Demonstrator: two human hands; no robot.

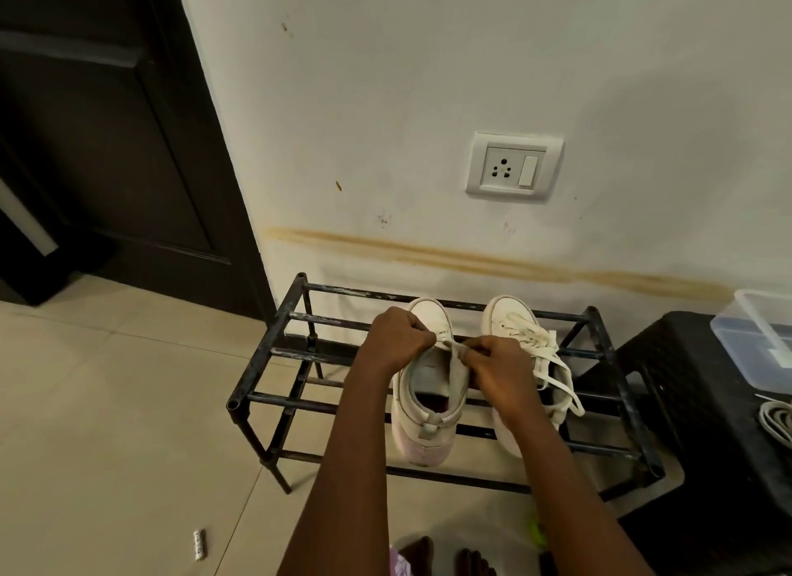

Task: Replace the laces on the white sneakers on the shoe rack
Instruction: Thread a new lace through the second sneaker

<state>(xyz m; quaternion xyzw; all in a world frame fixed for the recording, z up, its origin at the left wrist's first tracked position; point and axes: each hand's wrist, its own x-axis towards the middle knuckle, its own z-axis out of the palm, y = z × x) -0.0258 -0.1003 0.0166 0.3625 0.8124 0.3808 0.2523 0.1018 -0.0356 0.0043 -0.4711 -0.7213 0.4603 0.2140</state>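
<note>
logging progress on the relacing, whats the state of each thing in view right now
sneaker under the hands, standing on the rack
lace, stretched between both hands over that sneaker
left hand, pinching the lace
right hand, pinching the lace
other sneaker, laced, ends untied and hanging loose
shoe rack, upright by the wall
wall socket, nothing plugged in

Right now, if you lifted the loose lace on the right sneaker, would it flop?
Probably floppy: the lace droops in loose loops over the right sneaker's side. Likely very light, being thin and flat. It may tug the shoe, as it looks partly threaded.
</note>
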